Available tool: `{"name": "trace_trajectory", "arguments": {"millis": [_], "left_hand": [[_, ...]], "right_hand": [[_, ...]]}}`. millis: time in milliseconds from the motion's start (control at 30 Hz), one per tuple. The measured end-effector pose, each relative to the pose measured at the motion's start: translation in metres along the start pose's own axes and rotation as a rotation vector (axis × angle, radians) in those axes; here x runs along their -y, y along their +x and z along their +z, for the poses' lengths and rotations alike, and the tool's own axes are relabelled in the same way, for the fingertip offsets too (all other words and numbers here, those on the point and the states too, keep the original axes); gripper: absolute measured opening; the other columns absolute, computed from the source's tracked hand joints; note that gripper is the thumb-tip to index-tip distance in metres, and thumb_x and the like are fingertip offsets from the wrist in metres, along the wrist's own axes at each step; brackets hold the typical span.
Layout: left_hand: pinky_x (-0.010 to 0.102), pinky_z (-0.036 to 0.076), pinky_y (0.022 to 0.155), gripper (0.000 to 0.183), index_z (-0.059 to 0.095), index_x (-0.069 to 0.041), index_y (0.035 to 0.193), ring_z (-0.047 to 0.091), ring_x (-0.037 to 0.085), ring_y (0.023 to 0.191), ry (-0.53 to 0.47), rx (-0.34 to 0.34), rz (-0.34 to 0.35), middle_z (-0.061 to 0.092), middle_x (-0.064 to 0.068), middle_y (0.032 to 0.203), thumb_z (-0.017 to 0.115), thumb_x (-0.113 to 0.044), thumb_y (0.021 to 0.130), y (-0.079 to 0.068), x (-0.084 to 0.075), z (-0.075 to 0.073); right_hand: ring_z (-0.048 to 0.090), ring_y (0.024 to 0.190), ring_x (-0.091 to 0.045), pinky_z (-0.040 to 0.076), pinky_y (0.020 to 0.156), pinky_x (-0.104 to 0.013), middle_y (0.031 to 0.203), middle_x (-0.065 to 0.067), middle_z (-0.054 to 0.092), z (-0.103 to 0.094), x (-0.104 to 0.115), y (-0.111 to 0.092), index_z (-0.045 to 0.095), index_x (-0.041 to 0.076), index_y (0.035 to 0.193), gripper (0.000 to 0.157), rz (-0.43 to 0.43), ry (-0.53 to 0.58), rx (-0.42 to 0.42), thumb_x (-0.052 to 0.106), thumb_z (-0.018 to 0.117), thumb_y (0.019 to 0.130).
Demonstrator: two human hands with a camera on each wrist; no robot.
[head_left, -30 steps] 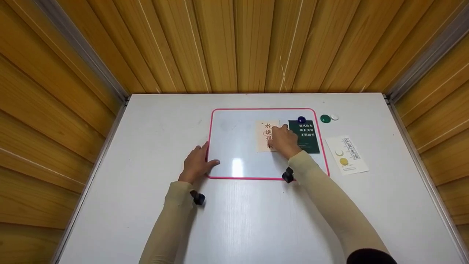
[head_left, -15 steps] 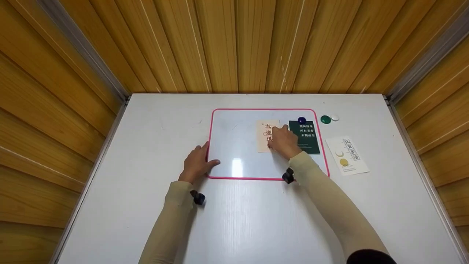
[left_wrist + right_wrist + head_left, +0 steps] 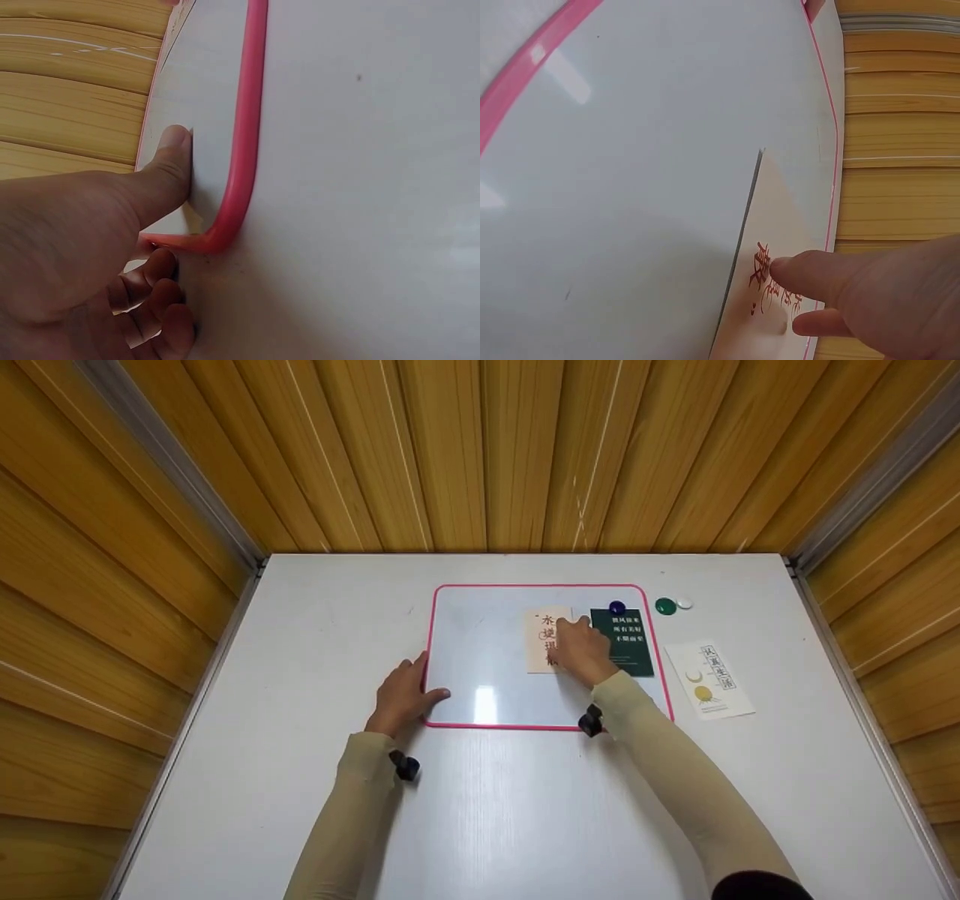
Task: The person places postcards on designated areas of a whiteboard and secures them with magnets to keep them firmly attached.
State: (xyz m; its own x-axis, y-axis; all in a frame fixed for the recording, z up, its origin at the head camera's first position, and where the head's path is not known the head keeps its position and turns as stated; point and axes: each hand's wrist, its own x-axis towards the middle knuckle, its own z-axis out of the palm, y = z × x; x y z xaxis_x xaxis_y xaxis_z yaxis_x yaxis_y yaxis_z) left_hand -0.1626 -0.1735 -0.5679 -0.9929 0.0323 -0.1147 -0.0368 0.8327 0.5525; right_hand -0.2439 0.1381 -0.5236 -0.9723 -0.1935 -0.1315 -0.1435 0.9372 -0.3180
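Observation:
A white magnetic board (image 3: 480,652) with a pink frame lies on the table. My left hand (image 3: 401,697) grips its lower left edge. In the left wrist view, the thumb (image 3: 174,146) lies on the board's face and the curled fingers (image 3: 161,296) are outside the pink frame. My right hand (image 3: 583,649) is bent over the right side of a cream card (image 3: 538,649) with red characters. Its thumb (image 3: 787,271) touches the card's face in the right wrist view. Beside that hand is a dark green card (image 3: 634,649), with a blue round magnet (image 3: 617,607) at its top edge.
Right of the board lie a green round magnet (image 3: 665,606) and a white round magnet (image 3: 684,604). Below them is a white card (image 3: 709,680) with a yellow disc printed on it. Wood-patterned walls (image 3: 517,457) stand behind and at both sides of the white table (image 3: 480,810).

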Motion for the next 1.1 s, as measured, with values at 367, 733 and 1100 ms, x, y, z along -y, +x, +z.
{"name": "trace_trajectory", "arguments": {"millis": [367, 733, 1100], "left_hand": [[0.047, 0.046, 0.100, 0.092, 0.035, -0.008, 0.160, 0.055, 0.029, 0.102, 0.007, 0.016, -0.011, 0.060, 0.017, 0.120, 0.082, -0.041, 0.088, -0.001, 0.001, -0.001], [0.047, 0.047, 0.100, 0.092, 0.035, -0.009, 0.160, 0.055, 0.030, 0.102, 0.001, 0.008, -0.009, 0.061, 0.016, 0.118, 0.082, -0.041, 0.087, 0.000, 0.001, 0.000], [0.047, 0.047, 0.100, 0.091, 0.036, -0.010, 0.160, 0.055, 0.028, 0.100, -0.017, 0.008, -0.021, 0.061, 0.014, 0.115, 0.083, -0.039, 0.087, -0.002, -0.002, -0.001]], "right_hand": [[0.063, 0.093, -0.042, 0.054, 0.077, -0.057, 0.114, -0.030, 0.059, -0.007, -0.002, 0.000, 0.059, -0.006, 0.131, 0.049, -0.019, 0.002, -0.023, 0.025, 0.074, 0.096], [0.060, 0.100, -0.043, 0.051, 0.084, -0.060, 0.120, -0.027, 0.059, -0.013, -0.014, 0.003, 0.061, 0.002, 0.136, 0.051, -0.064, 0.042, -0.125, 0.028, 0.076, 0.095], [0.056, 0.104, -0.042, 0.048, 0.087, -0.057, 0.123, -0.024, 0.060, -0.018, -0.030, 0.010, 0.065, 0.007, 0.133, 0.047, -0.133, 0.054, -0.244, 0.032, 0.076, 0.094]]}}
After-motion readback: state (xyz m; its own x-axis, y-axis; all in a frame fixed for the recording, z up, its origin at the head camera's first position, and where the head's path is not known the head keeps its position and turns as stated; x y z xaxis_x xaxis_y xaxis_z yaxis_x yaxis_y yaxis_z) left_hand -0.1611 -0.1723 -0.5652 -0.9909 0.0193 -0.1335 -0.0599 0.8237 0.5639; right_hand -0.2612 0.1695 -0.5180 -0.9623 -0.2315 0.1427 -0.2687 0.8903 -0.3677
